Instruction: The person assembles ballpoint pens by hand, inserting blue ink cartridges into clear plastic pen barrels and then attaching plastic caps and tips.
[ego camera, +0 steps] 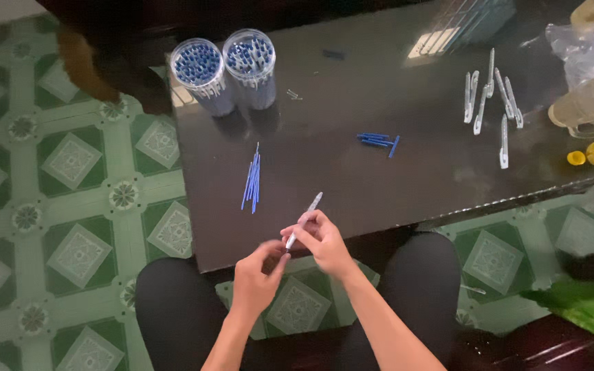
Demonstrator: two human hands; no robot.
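The right hand (324,240) is pinching a slim white pen barrel (304,220) between thumb and fingertips, closed narrowly around its near half, so the far tip is pointing up and away over the near edge of the dark table (352,89). The left hand (259,271) is hovering just beside the barrel's near end, fingers curled together; motion blur is hiding whether it is gripping anything, so I cannot tell. The barrel is sitting above the gap between the person's knees, just near of the table edge.

Judging by its look, the barrel is light, stiff plastic, smooth enough to slip or roll, so a pinch around the middle is suiting it best, leaving the ends free.

Farther out, a loose bundle of thin blue refills (252,180) is lying on the table to the left, and a smaller heap of short blue pieces (378,141) to the right of it. Two clear tubs (225,69) packed with blue-tipped parts are standing at the far left corner. More white barrels (493,103) are lying scattered at the far right, near crumpled clear plastic bags (589,62).
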